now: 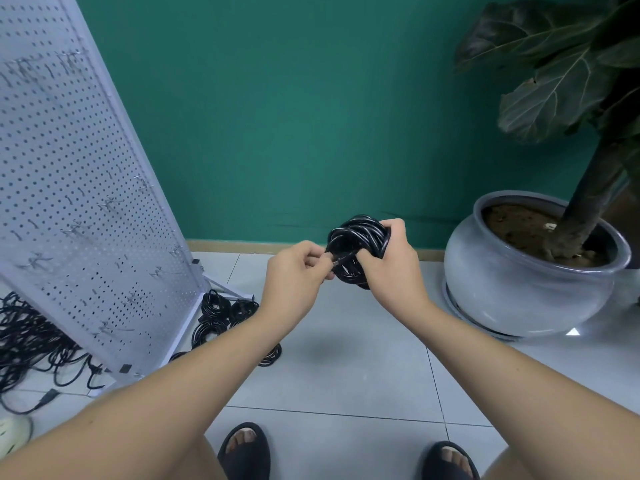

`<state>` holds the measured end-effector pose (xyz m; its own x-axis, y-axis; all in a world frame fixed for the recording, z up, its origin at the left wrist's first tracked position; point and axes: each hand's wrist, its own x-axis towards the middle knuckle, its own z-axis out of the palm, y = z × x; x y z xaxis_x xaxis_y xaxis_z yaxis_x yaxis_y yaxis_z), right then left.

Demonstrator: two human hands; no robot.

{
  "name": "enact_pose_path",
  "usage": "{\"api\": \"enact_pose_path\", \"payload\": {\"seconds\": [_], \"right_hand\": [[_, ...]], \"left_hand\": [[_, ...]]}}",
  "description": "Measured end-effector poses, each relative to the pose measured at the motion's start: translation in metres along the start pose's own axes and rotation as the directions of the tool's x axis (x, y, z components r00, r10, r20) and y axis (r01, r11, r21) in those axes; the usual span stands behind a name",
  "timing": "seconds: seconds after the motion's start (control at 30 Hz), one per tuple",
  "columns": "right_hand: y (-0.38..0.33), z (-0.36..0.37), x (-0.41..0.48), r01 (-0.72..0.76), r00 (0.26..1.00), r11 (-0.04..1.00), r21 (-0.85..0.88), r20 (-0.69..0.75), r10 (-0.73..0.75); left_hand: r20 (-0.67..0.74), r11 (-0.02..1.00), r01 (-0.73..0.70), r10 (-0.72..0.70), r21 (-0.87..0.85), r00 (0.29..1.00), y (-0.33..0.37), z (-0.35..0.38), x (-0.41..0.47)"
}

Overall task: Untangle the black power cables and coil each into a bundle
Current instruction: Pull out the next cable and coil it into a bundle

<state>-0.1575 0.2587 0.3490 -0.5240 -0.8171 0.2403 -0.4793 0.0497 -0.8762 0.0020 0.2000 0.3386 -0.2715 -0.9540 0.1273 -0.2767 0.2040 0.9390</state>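
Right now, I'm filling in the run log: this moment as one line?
phase: bundling | right hand: grips coiled cable | left hand: pinches a strand | floor: finished coils, tangled pile

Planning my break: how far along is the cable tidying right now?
Done: several coiled cables lie on the floor by the pegboard. In hand: the right hand grips a wound bundle while the left hand pinches a strand of it. Left: the tangled heap behind the pegboard.

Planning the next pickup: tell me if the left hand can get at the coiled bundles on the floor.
Probably, once freed: left hand pinches the cable end at the held coil; coiled bundles lie uncovered below it.
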Motion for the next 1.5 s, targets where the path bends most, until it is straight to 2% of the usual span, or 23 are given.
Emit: {"api": "enact_pose_path", "payload": {"seconds": [0.1,0.27,0.4,0.53,0.63,0.77,0.93,1.0,1.07,1.17,1.23,1.33,1.5], "right_hand": [[0.002,-0.003,0.003,-0.051,0.998,0.999,0.019,0.023,0.050],[0.002,-0.005,0.008,-0.140,0.990,0.986,0.088,0.010,0.140],[0.001,-0.010,0.009,-0.192,0.981,0.977,0.098,0.047,0.188],[0.001,-0.009,0.006,-0.200,0.978,0.978,0.068,0.068,0.195],[0.002,-0.011,0.006,-0.203,0.978,0.977,0.066,0.067,0.199],[0.001,-0.014,0.007,-0.221,0.974,0.971,0.088,0.071,0.215],[-0.002,-0.009,0.004,-0.163,0.977,0.987,-0.017,0.133,0.163],[0.000,-0.008,0.004,-0.162,0.972,0.985,-0.061,0.162,0.170],[0.002,-0.010,0.006,-0.133,0.969,0.983,-0.125,0.190,0.155],[0.005,-0.013,0.007,0.003,0.978,0.978,-0.207,0.205,0.041],[0.006,-0.010,0.007,0.081,0.977,0.967,-0.242,0.213,-0.028],[0.010,-0.006,0.007,0.180,0.968,0.931,-0.317,0.225,-0.110],[0.012,-0.007,0.006,0.287,0.946,0.861,-0.420,0.263,-0.187]], "left_hand": [[0.004,0.999,-0.020,0.020,-0.027,1.000,0.000,0.000,0.002],[0.135,0.989,-0.062,0.080,-0.132,0.988,0.003,-0.006,0.007],[0.000,0.950,-0.267,0.271,0.160,0.963,0.004,-0.011,0.011],[0.071,0.861,-0.425,0.423,0.278,0.904,0.010,-0.012,0.006],[0.145,0.806,-0.472,0.452,0.356,0.880,0.011,-0.009,-0.002],[0.239,0.591,-0.493,0.457,0.638,0.857,0.007,-0.001,-0.003],[0.262,0.479,-0.456,0.419,0.750,0.870,0.011,0.008,0.005],[0.279,0.528,-0.462,0.390,0.712,0.877,0.011,0.007,0.008],[0.306,0.637,-0.466,0.352,0.614,0.885,0.010,0.003,0.010],[0.280,0.780,-0.422,0.323,0.461,0.904,0.011,-0.002,0.012],[0.254,0.804,-0.382,0.293,0.456,0.922,0.014,-0.001,0.009],[0.294,0.792,-0.347,0.221,0.502,0.930,0.013,0.002,0.007],[0.375,0.891,-0.224,0.067,0.395,0.925,0.020,-0.006,0.009]]}}
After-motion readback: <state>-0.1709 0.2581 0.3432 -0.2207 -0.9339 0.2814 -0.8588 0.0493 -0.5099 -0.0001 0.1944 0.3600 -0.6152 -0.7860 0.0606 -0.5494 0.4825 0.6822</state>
